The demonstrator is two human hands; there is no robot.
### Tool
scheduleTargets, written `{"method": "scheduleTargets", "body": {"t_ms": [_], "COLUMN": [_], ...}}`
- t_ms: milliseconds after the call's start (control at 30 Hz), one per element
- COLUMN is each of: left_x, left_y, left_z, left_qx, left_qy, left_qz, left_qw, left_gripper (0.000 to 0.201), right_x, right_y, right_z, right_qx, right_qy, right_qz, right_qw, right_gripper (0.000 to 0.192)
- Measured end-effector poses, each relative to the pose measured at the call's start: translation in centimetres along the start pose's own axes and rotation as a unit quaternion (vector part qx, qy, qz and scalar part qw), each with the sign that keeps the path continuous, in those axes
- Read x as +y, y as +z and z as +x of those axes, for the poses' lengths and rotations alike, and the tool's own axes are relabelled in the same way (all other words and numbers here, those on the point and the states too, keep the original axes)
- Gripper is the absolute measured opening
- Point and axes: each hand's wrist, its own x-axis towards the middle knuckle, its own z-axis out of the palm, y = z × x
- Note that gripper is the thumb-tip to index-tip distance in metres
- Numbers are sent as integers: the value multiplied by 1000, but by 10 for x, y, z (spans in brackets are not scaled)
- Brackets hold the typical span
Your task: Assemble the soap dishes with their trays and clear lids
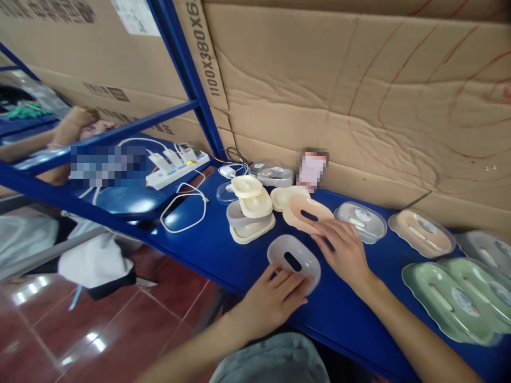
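Observation:
My left hand (pixel 279 292) curls its fingers over the near edge of a grey oval plastic shell (pixel 279 247), which has a dark slot in its middle. Farther back, my right hand (pixel 339 247) grips the near right side of a similar peach oval shell (pixel 295 210), also slotted. Just left of these stands a loose stack of cream oval pieces (pixel 255 203) with a grey piece (pixel 235 214) among them. A cream piece (pixel 285 197) lies behind the peach shell, partly covered by it.
Clear-covered oval packs in grey (pixel 361 221), peach (pixel 421 234) and green (pixel 449 303) lie along the right. At the back are a grey pack (pixel 271 174) and a phone (pixel 313 170). A power strip (pixel 178 170), white cable (pixel 183 231) and blue frame post (pixel 187 74) stand left.

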Motion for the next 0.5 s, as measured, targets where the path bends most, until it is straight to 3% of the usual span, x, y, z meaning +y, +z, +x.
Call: {"method": "scheduleTargets", "body": {"t_ms": [133,233,300,400,500], "left_x": [18,20,9,-39,-116], "left_y": [25,23,15,-5,-26], "left_z": [20,30,31,35,52], "left_qx": [-52,-53,-23,75,86], "left_qy": [-2,32,40,6,-96], "left_qz": [3,-32,-58,-58,-14], "left_qw": [999,998,997,995,992], "left_gripper": [39,39,39,47,38], "right_x": [-2,3,7,11,11], "right_y": [-29,-37,-38,-37,-37], "right_z": [-44,-58,-60,-58,-56], "right_qx": [-22,-33,-26,-40,-55], "right_qy": [28,47,56,58,64], "right_qz": [-1,-8,-9,-1,-9], "right_qw": [999,998,998,997,996], "right_gripper": [29,25,24,27,28]}}
